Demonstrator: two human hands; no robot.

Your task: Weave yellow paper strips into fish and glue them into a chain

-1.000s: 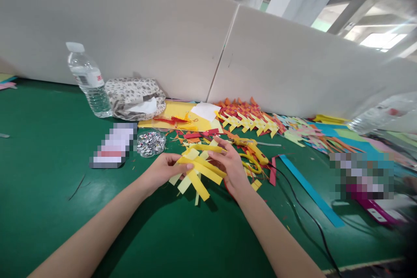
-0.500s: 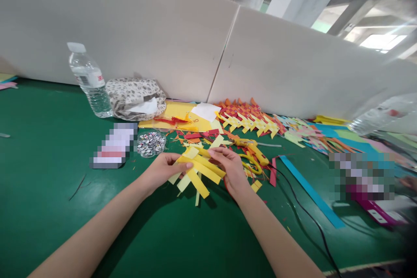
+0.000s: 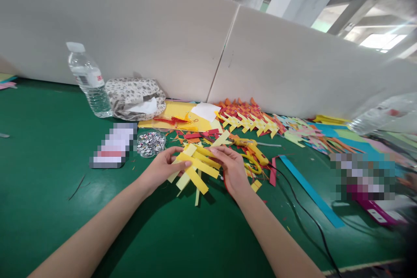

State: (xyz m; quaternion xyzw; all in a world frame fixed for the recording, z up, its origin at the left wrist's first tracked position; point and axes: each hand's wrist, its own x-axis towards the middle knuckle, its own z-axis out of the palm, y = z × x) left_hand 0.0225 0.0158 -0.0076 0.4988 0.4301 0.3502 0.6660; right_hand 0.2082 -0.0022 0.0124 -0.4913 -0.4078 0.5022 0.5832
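Observation:
A loose weave of yellow paper strips (image 3: 195,169) sits just above the green table between my hands. My left hand (image 3: 163,169) pinches its left side, thumb on top of the strips. My right hand (image 3: 230,167) grips its right side, fingers closed on one strip (image 3: 221,139) that sticks up and back. Several strip ends hang down towards me.
Behind the hands lie yellow scissors (image 3: 252,152), paper scraps, a round dish of googly eyes (image 3: 150,142), woven paper fish (image 3: 250,119), a patterned pouch (image 3: 135,95) and a water bottle (image 3: 89,80). A blue strip (image 3: 309,189) and a black cable (image 3: 302,213) lie at the right. White partitions close the back.
My right hand has closed its fingers on a strip and drawn it up and back. Both hands and the weave have shifted slightly away from me.

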